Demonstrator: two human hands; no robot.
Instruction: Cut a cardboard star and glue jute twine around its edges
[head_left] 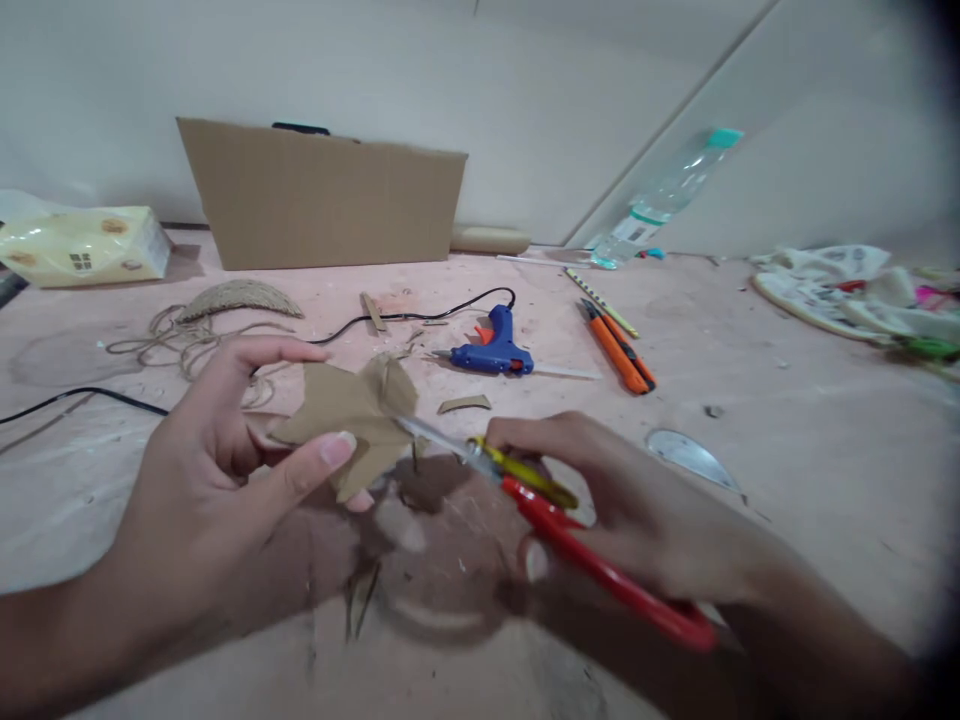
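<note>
Between the thumb and fingers of my left hand [217,460] is a brown cardboard piece [352,415], cut to an irregular shape with pointed lobes. My right hand [622,490] grips a pair of scissors [570,535] with red and yellow handles. The scissor blades reach left to the right side of the cardboard; part of them is hidden there, so I cannot tell how far they are closed. Small cardboard scraps [364,595] lie on the table below both hands. A curved scrap [465,403] rests just beyond the blades.
A blue glue gun [491,350] with a black cord lies past my hands. Right of it are an orange utility knife [616,345] and a pencil [600,300]. Twine [172,340], a tissue pack [90,245], a cardboard panel [322,200] and a leaning bottle [660,205] stand farther back.
</note>
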